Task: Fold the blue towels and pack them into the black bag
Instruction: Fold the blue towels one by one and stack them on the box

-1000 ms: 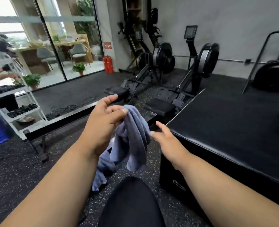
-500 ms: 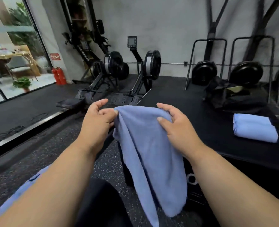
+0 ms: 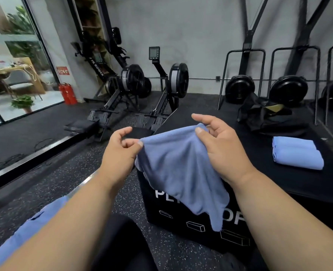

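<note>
A blue towel (image 3: 183, 173) hangs in the air between my hands, over the front of a black box. My left hand (image 3: 120, 151) pinches its top left corner between thumb and finger. My right hand (image 3: 218, 143) pinches the top right corner. On the black platform (image 3: 259, 169) at the right lie two folded blue towels (image 3: 296, 153), stacked. The black bag (image 3: 263, 114) sits crumpled and open at the back of the platform. More blue cloth (image 3: 24, 233) lies at the lower left by my left arm.
The black box (image 3: 181, 218) with white lettering stands in front of my knee. Two rowing machines (image 3: 155, 94) stand beyond it on the speckled floor. Black discs (image 3: 287, 90) in metal racks line the back wall. Red extinguishers (image 3: 67, 93) stand by the glass wall at left.
My right hand took hold of the towel and both hands spread its top edge apart. My view turned right, bringing the platform, the folded towels and the bag into sight.
</note>
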The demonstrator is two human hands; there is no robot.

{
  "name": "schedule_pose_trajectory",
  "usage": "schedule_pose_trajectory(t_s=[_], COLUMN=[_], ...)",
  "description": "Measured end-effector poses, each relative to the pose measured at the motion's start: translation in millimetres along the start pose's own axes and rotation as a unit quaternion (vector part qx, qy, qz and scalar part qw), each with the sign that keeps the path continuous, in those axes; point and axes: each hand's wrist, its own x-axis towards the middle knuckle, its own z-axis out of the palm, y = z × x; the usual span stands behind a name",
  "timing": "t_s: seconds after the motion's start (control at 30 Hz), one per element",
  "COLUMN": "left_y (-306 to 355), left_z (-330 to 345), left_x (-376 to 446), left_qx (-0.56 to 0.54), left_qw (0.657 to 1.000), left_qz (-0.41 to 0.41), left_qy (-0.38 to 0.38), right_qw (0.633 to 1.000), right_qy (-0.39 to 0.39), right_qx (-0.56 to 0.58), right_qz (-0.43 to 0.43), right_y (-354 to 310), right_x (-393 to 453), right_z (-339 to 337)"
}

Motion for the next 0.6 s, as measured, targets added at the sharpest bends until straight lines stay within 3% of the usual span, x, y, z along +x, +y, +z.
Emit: schedule_pose_trajectory(t_s=[0.23, 0.33, 0.43, 0.5, 0.6], left_y=[-34, -53, -63, -61, -54], left_z=[16, 23, 32, 37, 45], left_x=[-41, -60, -74, -76, -70], left_qx=[0.048, 0.071, 0.012, -0.034, -0.039], left_qw=[0.993, 0.981, 0.963, 0.963, 0.977], left_qz=[-0.062, -0.133, -0.206, -0.203, -0.135], left_qy=[-0.083, -0.123, -0.172, -0.173, -0.162], right_qw=[0.997, 0.996, 0.995, 0.995, 0.995], right_qy=[-0.045, -0.056, -0.064, -0.074, -0.083], right_qx=[0.064, 0.074, 0.072, 0.053, 0.037], right_qz=[0.009, 0.017, 0.028, 0.028, 0.039], right_y=[-2, -2, -4, -5, -6], right_x=[5, 7, 8, 8, 5], right_z=[16, 17, 17, 17, 19])
